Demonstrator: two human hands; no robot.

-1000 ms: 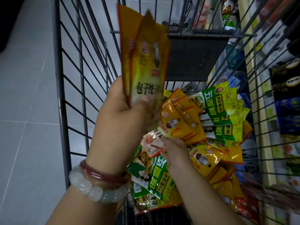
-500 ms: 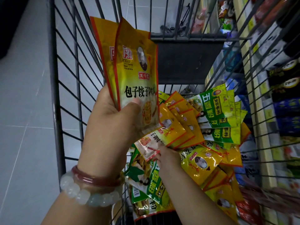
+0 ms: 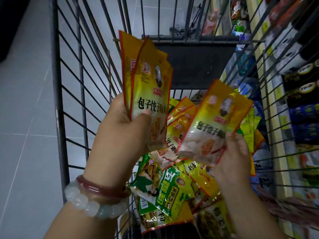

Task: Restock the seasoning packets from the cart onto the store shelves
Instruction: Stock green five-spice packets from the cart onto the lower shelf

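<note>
Head view — left hand (image 3: 120, 133) grips stacked packets (image 3: 146, 87), perhaps two; right hand (image 3: 234, 157) pinches one packet (image 3: 212, 123).

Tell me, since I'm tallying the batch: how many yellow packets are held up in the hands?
3 visible: two stacked in the left hand, front packet over rear packet; one in the right hand. More may hide behind.

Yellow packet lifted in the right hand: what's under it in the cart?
Below the yellow seasoning packet held by the right hand lies a loose pile of yellow packets and green packets in the wire cart. The cart floor and the pile's depth are covered.
</note>
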